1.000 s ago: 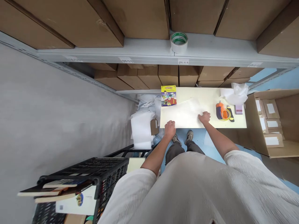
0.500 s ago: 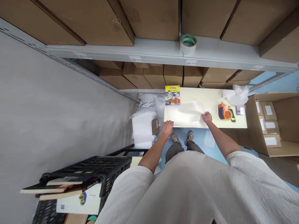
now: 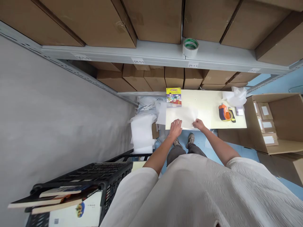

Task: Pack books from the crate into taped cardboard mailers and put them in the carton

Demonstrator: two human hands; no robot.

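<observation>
A thin white foam sheet [image 3: 184, 115] lies on the pale table [image 3: 208, 104] near its front edge. My left hand [image 3: 175, 127] rests flat on the sheet's near left corner, fingers spread. My right hand [image 3: 198, 125] pinches the sheet's near right edge. A yellow comic-cover book [image 3: 173, 96] lies at the table's far left, just beyond the sheet.
An orange tape dispenser [image 3: 224, 113] and crumpled white wrap [image 3: 234, 96] sit at the table's right. An open carton [image 3: 272, 126] holds labelled parcels. White foam sheets [image 3: 142, 132] are piled left of the table. A black crate [image 3: 94, 179] holds books. A tape roll [image 3: 190, 47] sits on the shelf.
My right hand moved left along the sheet's edge, closer to my left hand, drawing the sheet narrower. My left hand shifted slightly onto the sheet. The view drifted a little.
</observation>
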